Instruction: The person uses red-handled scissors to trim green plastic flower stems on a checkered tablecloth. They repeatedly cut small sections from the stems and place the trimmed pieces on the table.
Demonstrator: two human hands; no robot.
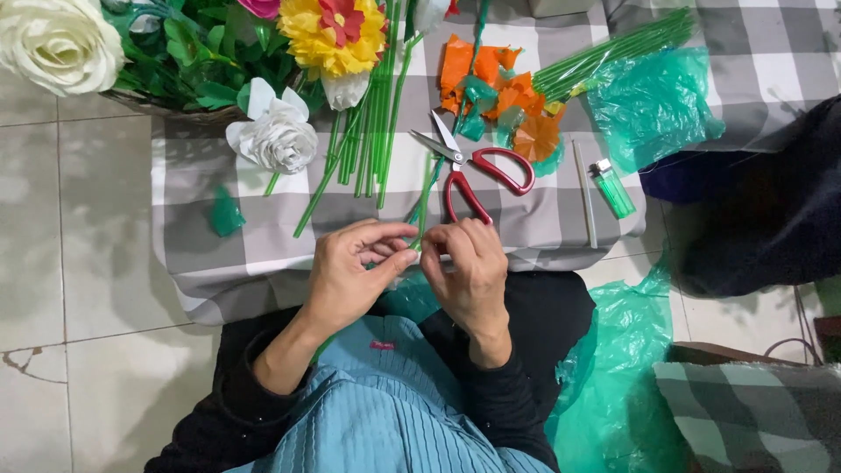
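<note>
My left hand [355, 271] and my right hand [469, 271] meet over my lap at the front edge of a grey checked cloth [526, 223]. Both pinch a thin green stem [424, 206] that runs up between the fingertips toward the red-handled scissors [477, 171]. The scissors lie partly open on the cloth just beyond my right hand. A white paper rose [279, 136] lies to the left of the stems.
A bundle of green stems [372, 123] lies mid-cloth, another [604, 52] at the back right. Orange and green paper scraps [499, 92], a green lighter [611, 188], a thin stick [585, 197] and green plastic bags [653, 101] lie right. Artificial flowers [333, 35] fill the back left.
</note>
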